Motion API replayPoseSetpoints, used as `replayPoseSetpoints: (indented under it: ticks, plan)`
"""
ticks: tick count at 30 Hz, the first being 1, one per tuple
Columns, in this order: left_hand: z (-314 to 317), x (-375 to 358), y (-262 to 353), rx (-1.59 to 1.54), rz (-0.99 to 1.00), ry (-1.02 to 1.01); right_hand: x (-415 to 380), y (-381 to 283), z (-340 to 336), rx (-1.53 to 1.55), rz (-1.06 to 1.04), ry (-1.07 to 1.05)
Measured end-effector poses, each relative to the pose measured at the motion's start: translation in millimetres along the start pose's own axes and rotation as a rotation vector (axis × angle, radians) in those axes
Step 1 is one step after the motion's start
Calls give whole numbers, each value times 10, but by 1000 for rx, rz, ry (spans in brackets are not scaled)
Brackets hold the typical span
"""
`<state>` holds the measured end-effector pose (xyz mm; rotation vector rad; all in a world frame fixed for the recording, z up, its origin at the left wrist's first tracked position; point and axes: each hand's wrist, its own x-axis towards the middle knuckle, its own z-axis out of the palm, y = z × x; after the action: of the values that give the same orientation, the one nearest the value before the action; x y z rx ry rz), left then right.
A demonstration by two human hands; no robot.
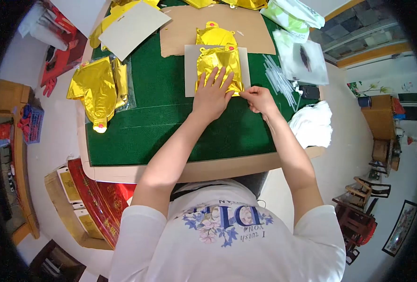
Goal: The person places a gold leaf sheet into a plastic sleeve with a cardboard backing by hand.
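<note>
Right grip (261, 99) pinches gold foil's (220, 62) edge, left grip (210, 97) splayed atop, green mat (156, 87) leftward.

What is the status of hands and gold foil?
Left hand spread on gold foil. Right hand at its lower right corner. Gold foil over grey card. No obstruction visible.

- One left hand (211, 98) and one right hand (261, 100) are showing, making two
- One near foil piece (220, 61) and one far foil piece (215, 35) are lying mid-worktop (171, 136), making two
- One lower grey card (190, 75) and one upper grey card (135, 26) are showing, making two
- One brown cardboard sheet (180, 30) is lying beyond
- Several clear straws (280, 81) are overlapping too closely for counting
- One white cloth (311, 125) is lying bunched
- One blue basket (36, 126) is standing leftward
</note>
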<state>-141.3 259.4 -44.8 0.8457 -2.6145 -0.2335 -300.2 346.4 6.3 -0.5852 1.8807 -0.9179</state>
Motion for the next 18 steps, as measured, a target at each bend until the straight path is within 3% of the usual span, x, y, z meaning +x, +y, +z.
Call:
replayPoseSetpoints:
  ticks: [12, 15, 18]
  plan:
    - [12, -8, 5, -5, -5, -13, 91, 21, -13, 122, 42, -51]
    - [32, -10, 4, 15, 6, 33, 64, -3, -32, 281, 37, -35]
    - [28, -14, 0, -1, 7, 41, 80, 28, -34, 203, 7, -21]
